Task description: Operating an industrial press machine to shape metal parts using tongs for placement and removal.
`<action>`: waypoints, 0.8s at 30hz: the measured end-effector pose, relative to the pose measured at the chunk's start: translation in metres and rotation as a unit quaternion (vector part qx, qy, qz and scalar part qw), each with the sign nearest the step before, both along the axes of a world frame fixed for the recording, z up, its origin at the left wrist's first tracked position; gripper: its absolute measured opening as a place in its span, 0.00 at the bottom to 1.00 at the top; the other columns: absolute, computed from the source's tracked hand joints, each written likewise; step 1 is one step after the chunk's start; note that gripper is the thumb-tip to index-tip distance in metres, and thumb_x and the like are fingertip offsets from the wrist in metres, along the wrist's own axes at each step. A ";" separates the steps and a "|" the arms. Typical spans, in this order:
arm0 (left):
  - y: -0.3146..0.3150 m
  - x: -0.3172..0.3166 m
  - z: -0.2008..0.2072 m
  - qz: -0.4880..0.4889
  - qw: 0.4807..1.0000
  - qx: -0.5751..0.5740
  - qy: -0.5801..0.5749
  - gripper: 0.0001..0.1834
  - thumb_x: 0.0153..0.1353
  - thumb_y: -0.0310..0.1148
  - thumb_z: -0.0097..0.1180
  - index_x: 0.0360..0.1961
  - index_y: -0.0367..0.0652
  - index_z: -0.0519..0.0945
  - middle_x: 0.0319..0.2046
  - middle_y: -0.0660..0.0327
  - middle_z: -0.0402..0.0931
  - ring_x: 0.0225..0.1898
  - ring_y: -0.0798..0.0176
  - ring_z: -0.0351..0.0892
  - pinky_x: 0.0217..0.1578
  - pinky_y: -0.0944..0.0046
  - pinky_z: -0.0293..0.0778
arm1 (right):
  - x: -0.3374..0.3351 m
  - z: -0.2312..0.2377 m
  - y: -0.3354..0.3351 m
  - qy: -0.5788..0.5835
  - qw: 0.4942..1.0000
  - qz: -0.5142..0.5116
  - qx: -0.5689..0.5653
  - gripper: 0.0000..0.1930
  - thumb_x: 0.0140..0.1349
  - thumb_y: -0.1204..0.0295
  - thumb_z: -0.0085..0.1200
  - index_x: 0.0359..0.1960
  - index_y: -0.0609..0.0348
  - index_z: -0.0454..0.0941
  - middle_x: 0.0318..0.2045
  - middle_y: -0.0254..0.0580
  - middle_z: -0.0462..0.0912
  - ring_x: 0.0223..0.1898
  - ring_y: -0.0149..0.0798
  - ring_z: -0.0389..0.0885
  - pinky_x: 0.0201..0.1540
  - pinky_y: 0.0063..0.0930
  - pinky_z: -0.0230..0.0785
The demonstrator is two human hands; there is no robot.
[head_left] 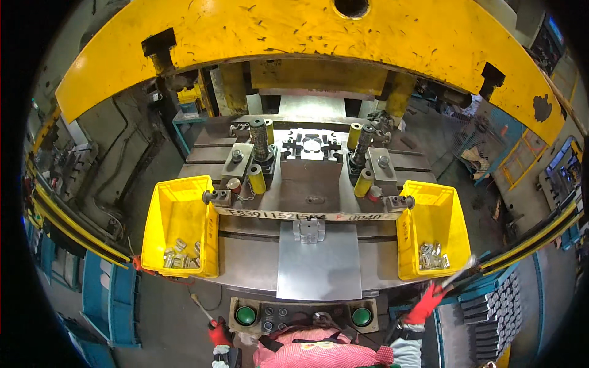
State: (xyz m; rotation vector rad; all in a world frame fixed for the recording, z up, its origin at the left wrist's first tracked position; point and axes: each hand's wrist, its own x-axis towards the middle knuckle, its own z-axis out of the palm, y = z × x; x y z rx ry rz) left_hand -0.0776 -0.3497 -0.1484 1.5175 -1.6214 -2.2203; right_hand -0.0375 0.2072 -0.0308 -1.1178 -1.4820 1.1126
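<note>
My left hand [219,332], in a red glove, is closed around a thin rod with a tan end [200,306], left of the control panel. At the right, my red-gloved right hand [427,302] grips a slim pale bar [457,274], slightly blurred, whose far end rises past the front corner of the right yellow bin [404,248]. That bin and the left yellow bin [210,245] hold several small shiny metal parts. Between them, a bent metal piece [311,230] sits at the top of a smooth grey plate [319,270], apart from both hands.
Two green buttons [246,316] flank the control panel [282,319] before me. Behind the plate stands a die [311,178] with upright posts, under a yellow press beam [270,30]. Dark and silver parts [488,319] lie in rows at lower right; a blue rack [101,300] stands left.
</note>
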 end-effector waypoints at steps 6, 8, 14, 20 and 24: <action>-0.056 0.012 -0.140 -0.508 0.745 -0.433 -0.020 0.21 0.46 0.45 0.54 0.41 0.49 0.68 0.32 0.48 0.69 0.28 0.50 0.70 0.27 0.52 0.66 | 0.071 -0.118 -0.031 -0.097 0.943 0.202 -0.244 0.32 0.42 0.68 0.60 0.48 0.68 0.59 0.40 0.46 0.70 0.41 0.37 0.67 0.41 0.31 0.61; -0.026 -0.020 -0.131 -0.485 0.779 -0.378 -0.124 0.30 0.44 0.51 0.53 0.47 0.47 0.65 0.43 0.45 0.64 0.39 0.45 0.67 0.39 0.53 0.63 | 0.081 -0.221 -0.008 -0.090 0.936 0.231 -0.251 0.35 0.35 0.67 0.64 0.46 0.68 0.61 0.32 0.41 0.73 0.31 0.36 0.70 0.33 0.27 0.64; -0.034 -0.039 -0.135 -0.483 0.754 -0.369 -0.249 0.56 0.27 0.64 0.57 0.54 0.37 0.55 0.54 0.45 0.52 0.53 0.46 0.55 0.53 0.58 0.52 | 0.052 -0.221 -0.039 -0.440 0.834 0.271 -0.193 0.44 0.26 0.61 0.67 0.46 0.70 0.58 0.41 0.52 0.71 0.43 0.42 0.71 0.40 0.28 0.65; -0.055 -0.016 -0.147 -0.279 0.899 -0.287 -0.178 0.55 0.18 0.45 0.71 0.48 0.26 0.57 0.49 0.46 0.60 0.50 0.54 0.61 0.46 0.63 0.61 | 0.038 -0.191 -0.059 -0.467 0.826 0.275 -0.151 0.41 0.27 0.59 0.66 0.43 0.69 0.60 0.39 0.57 0.72 0.44 0.49 0.70 0.42 0.32 0.65; -0.013 -0.030 -0.110 -0.304 0.873 -0.335 -0.183 0.50 0.18 0.44 0.71 0.44 0.28 0.60 0.43 0.48 0.65 0.45 0.55 0.65 0.43 0.63 0.64 | 0.048 -0.191 -0.051 -0.492 0.819 0.256 -0.150 0.41 0.27 0.58 0.65 0.44 0.69 0.59 0.39 0.60 0.71 0.45 0.50 0.69 0.43 0.34 0.64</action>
